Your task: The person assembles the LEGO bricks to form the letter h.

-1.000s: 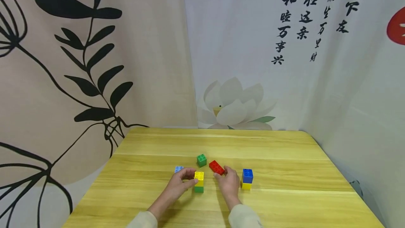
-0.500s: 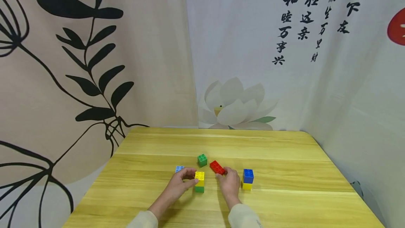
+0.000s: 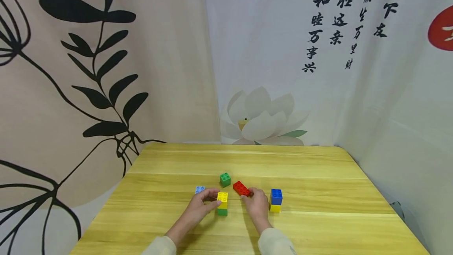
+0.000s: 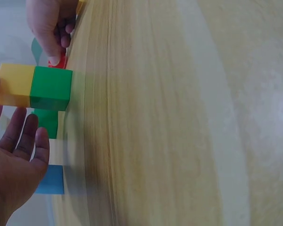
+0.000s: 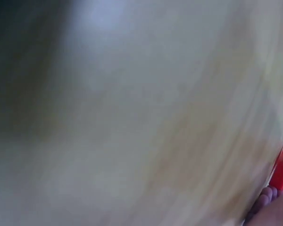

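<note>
My left hand (image 3: 202, 206) holds a two-brick stack between thumb and fingers. Its upper toy building brick is yellow (image 3: 222, 197) and its lower one green (image 4: 52, 88). To the right, my right hand (image 3: 257, 206) pinches the near end of a long red brick (image 3: 241, 188) that lies at a slant. Only the edge of that red brick (image 5: 280, 169) and some fingers show in the right wrist view. Behind the left fingers a light blue brick (image 3: 199, 189) is partly hidden. A separate green brick (image 3: 225, 179) sits beyond both hands.
Right of the right hand stands another stack, a blue brick (image 3: 276, 196) on a yellow brick (image 3: 275, 208). Everything is on a wooden table (image 3: 318, 231). Behind its far edge hangs a printed curtain (image 3: 177, 70).
The right forearm has shifted slightly to the right, and the red brick has moved very slightly nearer. The left hand and its stack look the same.
</note>
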Tool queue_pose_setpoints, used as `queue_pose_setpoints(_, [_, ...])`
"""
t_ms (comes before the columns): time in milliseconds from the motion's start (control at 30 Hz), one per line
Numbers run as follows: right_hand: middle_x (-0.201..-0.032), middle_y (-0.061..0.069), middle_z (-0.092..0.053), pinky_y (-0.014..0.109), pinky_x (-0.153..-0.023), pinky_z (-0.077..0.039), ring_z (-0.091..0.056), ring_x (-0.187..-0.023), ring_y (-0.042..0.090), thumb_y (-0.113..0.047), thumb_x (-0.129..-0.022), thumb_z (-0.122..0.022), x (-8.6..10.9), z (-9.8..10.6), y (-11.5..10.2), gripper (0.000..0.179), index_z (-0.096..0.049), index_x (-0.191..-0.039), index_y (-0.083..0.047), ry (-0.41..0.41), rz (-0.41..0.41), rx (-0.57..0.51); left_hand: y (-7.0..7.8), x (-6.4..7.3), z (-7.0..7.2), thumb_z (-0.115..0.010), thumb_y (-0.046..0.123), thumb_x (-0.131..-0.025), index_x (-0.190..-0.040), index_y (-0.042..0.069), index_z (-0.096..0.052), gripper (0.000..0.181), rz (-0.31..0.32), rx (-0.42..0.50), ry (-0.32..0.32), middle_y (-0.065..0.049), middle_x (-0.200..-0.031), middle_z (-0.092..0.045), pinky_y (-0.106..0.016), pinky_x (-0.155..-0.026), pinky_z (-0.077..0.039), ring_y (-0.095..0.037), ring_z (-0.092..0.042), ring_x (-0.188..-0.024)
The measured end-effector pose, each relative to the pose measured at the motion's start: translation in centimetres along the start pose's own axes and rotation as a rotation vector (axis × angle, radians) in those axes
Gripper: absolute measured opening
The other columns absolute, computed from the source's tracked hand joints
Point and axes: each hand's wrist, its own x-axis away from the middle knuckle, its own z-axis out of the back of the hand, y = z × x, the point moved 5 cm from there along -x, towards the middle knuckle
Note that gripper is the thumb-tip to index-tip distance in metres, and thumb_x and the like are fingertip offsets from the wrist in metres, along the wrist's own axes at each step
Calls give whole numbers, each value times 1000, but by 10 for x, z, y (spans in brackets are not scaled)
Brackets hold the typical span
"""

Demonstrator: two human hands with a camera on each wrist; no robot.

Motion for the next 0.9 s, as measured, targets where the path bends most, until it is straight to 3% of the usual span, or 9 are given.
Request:
queue_pose_setpoints(400, [-101,11,-64,41,-79,-51,-57,-87,24,-15,-84,-80,5,8,-5,36,-69,-113,4,-27,-15,-57,-6,-1,-2,-69,22,-95,-127,5,-62,37,26,0,20,-7,-117,-64,-37,-84,-50,-26,-57,-107])
queue_pose_setpoints(900, [-98,11,-63,34,-68,-49,-54,-83,22,-21,-87,-78,7,28,-34,37,-70,-115,1,-45,26,-171,-3,-2,-5,-70,24,-94,-126,7,-63,36,24,-24,22,-6,-114,-65,-38,-83,-52,-25,-57,-105])
